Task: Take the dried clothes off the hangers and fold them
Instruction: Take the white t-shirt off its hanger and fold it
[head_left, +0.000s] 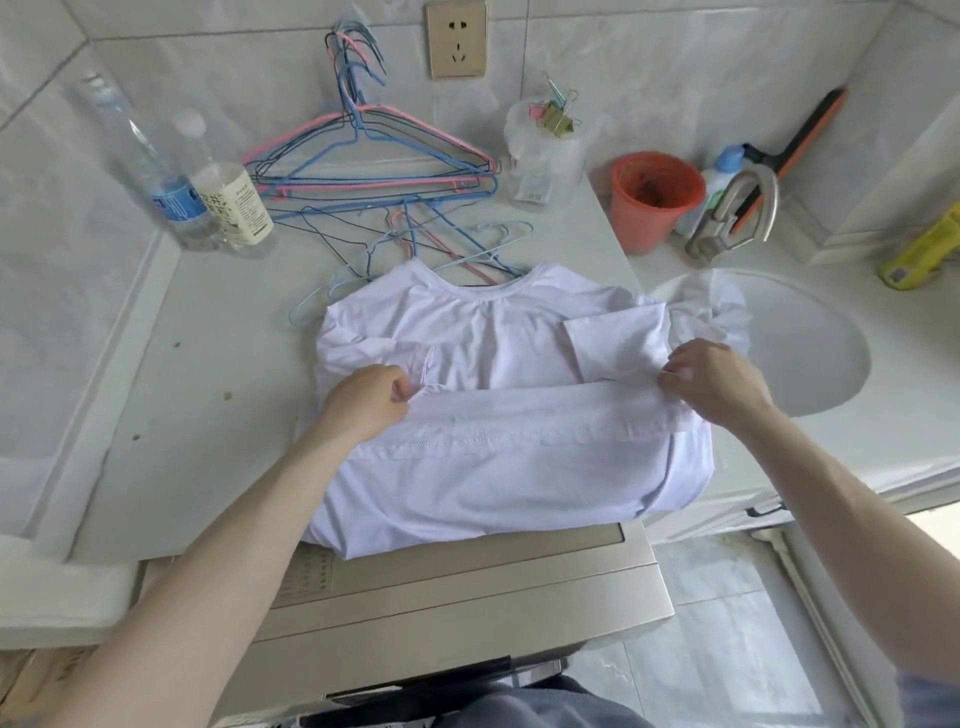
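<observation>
Two hands pinch the turned-up hem of a white shirt (493, 322) lying at the front edge of the counter (208, 374): left hand (371, 402) at one end, right hand (717, 382) at the other (hangers (374, 171) behind). Cloth looks light and limp; grip the hem corners.

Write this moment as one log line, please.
step: folding shirt | left hand: pinches folded edge | right hand: pinches folded edge | hangers: bare, piled behind shirt
</observation>
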